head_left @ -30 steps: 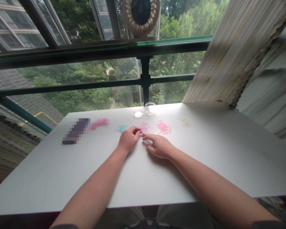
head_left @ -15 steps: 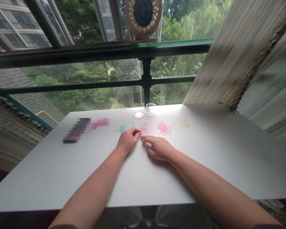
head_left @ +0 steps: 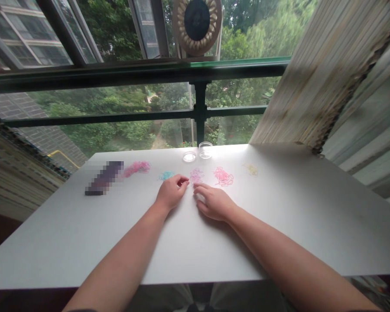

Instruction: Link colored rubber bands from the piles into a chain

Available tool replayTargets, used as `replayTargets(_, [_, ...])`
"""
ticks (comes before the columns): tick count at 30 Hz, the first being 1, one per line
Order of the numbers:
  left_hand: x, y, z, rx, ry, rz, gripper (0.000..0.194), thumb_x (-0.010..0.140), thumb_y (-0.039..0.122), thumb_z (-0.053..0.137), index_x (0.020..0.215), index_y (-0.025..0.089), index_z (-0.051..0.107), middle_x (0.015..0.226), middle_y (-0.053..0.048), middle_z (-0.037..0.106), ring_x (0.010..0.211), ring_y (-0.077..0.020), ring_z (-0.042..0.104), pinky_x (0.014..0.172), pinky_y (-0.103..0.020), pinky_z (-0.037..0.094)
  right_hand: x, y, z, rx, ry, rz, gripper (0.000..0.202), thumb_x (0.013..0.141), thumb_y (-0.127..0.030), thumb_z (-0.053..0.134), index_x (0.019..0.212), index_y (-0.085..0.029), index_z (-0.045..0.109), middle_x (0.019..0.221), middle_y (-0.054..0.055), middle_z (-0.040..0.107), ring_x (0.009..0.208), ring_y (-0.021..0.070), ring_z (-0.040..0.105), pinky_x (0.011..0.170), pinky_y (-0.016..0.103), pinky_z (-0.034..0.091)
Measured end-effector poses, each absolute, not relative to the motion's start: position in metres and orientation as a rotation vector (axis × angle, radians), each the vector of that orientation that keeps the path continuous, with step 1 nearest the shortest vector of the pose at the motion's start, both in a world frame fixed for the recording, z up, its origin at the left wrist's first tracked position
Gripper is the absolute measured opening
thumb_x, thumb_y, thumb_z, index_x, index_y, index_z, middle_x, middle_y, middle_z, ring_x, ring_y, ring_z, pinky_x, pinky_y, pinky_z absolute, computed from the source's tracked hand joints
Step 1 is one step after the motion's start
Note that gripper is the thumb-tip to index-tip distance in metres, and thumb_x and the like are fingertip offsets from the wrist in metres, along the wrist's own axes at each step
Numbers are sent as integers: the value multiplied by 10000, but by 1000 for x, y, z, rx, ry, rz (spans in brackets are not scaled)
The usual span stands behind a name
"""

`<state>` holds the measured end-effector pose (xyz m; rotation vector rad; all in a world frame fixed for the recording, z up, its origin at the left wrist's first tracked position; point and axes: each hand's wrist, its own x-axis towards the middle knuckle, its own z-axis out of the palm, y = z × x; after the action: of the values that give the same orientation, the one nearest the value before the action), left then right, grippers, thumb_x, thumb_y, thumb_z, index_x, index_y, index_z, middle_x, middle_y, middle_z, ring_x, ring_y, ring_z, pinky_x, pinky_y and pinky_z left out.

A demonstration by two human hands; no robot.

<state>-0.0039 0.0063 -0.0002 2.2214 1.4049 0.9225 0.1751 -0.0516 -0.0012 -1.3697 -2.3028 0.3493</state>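
My left hand (head_left: 171,190) rests just below a teal pile of small rubber bands (head_left: 167,175), with thumb and forefinger pinched together. Whatever the pinch holds is too small to make out. My right hand (head_left: 215,202) lies on the table to its right, thumb and fingers apart, fingertips at the near edge of a lilac pile of bands (head_left: 196,175). Right of that is a pink pile of bands (head_left: 223,176), and farther right a thin pale yellow pile (head_left: 251,169). A narrow gap separates the two hands.
A mixed, mostly pink pile of bands (head_left: 137,168) lies at the left beside a dark blurred-out object (head_left: 105,177). A clear round container (head_left: 205,150) and a clear lid (head_left: 189,157) stand at the back of the white table (head_left: 104,242). Green railing (head_left: 123,116) runs behind.
My left hand has shifted slightly left and my right fingertips have drawn back a little, so the gap between the hands is wider.
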Motion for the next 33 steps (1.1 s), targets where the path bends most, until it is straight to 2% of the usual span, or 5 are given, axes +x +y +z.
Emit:
replayTargets(6, [-2,-1,0,2237,1347,838,189,795,303,506,874,231,662,831,-2,702,745,-158,630,676,-258,475,184,-50,-4,-1334,-2137,417,357,770,-176,506,1124,-220,501,1366,72,430,1111,210,528,897,341,430])
replayTargets(14, [-1,-4,0,2257,1294,774,185,789,257,495,867,232,661,827,6,696,739,-147,623,701,-249,478,191,-51,-2,-1432,-2091,503,296,754,-157,481,1045,-202,508,958,55,622,800,175,569,742,304,423])
replayTargets(21, [-4,-4,8,2254,1291,825,193,769,230,479,850,218,654,829,4,702,722,-144,619,676,-245,468,193,-50,-3,-1316,-2014,580,250,724,-125,470,955,-212,510,1114,45,593,636,110,505,647,255,401])
replayTargets(26, [-21,5,10,2160,1397,855,185,749,251,494,850,193,638,748,5,708,606,-129,597,627,-241,459,196,-51,-1,-1375,-2013,641,133,722,-123,441,802,-206,510,619,-33,531,500,103,411,516,230,326])
replayTargets(33, [-94,37,9,1936,1848,1001,251,775,349,486,808,163,649,712,-32,697,670,-158,637,635,-237,478,198,-54,0,-1294,-2156,734,72,742,-143,436,695,-195,453,607,-29,505,558,111,443,531,231,325])
